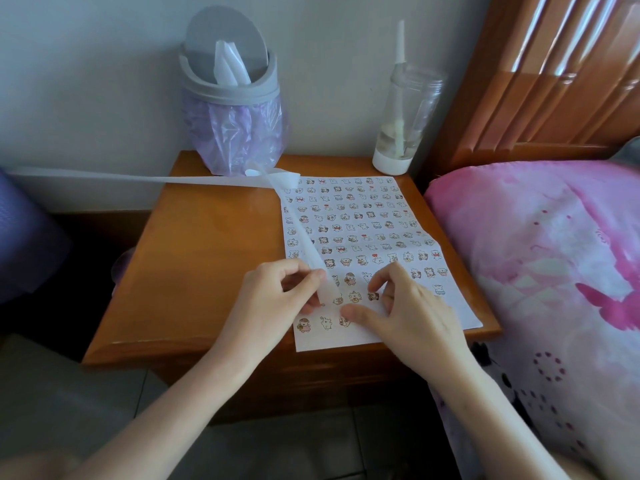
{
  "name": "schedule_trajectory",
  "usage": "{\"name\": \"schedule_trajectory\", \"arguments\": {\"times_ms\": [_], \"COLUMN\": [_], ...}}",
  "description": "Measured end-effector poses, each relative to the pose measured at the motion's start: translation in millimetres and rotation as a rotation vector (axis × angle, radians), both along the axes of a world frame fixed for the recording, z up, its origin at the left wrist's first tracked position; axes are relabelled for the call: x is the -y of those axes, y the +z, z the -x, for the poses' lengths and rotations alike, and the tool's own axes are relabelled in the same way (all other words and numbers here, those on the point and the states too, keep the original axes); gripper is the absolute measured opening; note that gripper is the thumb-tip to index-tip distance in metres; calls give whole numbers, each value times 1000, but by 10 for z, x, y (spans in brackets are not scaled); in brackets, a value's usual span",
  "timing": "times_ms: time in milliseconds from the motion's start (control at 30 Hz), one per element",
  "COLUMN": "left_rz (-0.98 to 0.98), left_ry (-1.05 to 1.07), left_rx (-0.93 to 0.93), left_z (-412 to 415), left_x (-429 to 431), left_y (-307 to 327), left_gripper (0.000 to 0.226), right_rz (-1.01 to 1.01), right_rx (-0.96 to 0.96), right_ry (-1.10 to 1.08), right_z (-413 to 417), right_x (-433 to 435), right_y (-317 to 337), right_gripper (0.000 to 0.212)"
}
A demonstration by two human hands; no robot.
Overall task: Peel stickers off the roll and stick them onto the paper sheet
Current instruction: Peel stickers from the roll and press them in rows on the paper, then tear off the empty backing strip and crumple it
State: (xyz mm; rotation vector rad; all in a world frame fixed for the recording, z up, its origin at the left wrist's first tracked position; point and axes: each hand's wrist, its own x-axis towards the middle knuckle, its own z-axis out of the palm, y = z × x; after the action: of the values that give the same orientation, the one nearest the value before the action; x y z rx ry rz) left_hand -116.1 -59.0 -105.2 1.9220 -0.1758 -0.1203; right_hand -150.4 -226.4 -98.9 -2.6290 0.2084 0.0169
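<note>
A white paper sheet (460, 308) covered with several rows of small cartoon stickers lies on the right half of a wooden nightstand (194, 251). A long white backing strip (298, 226) from the sticker roll runs from the far left, folds near the sheet's top corner and comes down to my left hand (277, 299), which pinches its end over the sheet's lower left part. My right hand (405, 313) has curled fingers on the sheet, its fingertips pressing a small brown sticker (373, 296) in the lower rows. The roll itself is out of sight.
A grey swing-lid bin (232, 95) with a purple bag stands at the nightstand's back edge, white strip ends poking out. A clear bottle (405, 116) with a white base stands back right. A wooden headboard (554, 74) and pink bedding (554, 271) border the right.
</note>
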Motion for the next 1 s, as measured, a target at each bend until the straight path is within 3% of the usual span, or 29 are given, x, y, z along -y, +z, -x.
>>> {"name": "schedule_trajectory", "arguments": {"times_ms": [333,433,500,567,833,933,1000], "left_rz": [17,18,18,9,12,9,4], "left_ry": [2,9,8,7,4,-4,-6], "left_rx": [-4,-2,-1,2,-6,0,0], "left_z": [1,4,2,-4,-6,0,3], "left_x": [2,2,5,5,-3,-6,-10], "left_y": [7,-1,-6,-9,-17,-19,-16], "left_gripper": [18,19,18,18,19,19,19], "right_rz": [-158,-171,-22,60,-179,-248,-187], "right_rx": [-8,-7,-15,-12,-52,-8,5], "right_ry": [61,18,20,30,70,40,43], "right_z": [3,27,47,52,-12,-21,-16], "right_x": [153,99,13,-25,187,185,146], "right_y": [-17,27,35,26,-8,-29,-43], "right_gripper": [18,44,63,67,36,36,38]}}
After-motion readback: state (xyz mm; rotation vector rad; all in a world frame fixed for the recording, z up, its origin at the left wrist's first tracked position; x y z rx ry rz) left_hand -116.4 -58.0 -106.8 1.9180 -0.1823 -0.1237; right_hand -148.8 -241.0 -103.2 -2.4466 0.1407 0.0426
